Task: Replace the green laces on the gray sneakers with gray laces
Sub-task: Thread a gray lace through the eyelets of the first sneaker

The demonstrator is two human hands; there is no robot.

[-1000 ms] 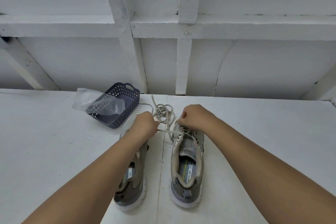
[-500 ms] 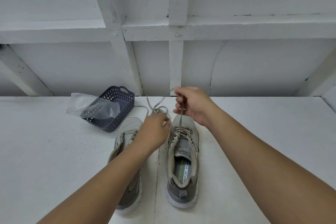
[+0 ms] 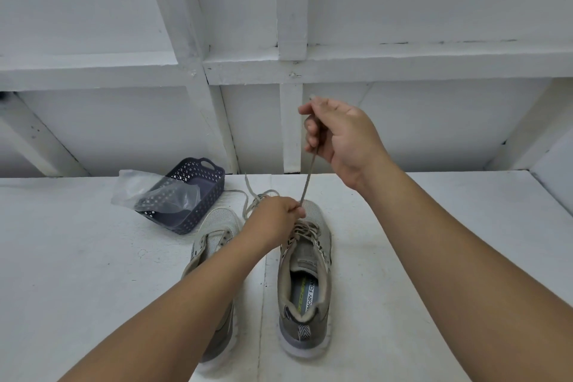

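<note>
A white painted table [image 3: 93, 288] bears two gray sneakers [image 3: 305, 288] side by side, a dark basket [image 3: 198, 195] with a plastic bag [image 3: 139, 189], and loose laces [image 3: 251, 192].

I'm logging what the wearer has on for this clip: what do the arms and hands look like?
Both forearms are bare up to the frame edge, no sleeves in view. The left hand and right hand wear no gloves; no rings, watch or bracelets are visible.
</note>
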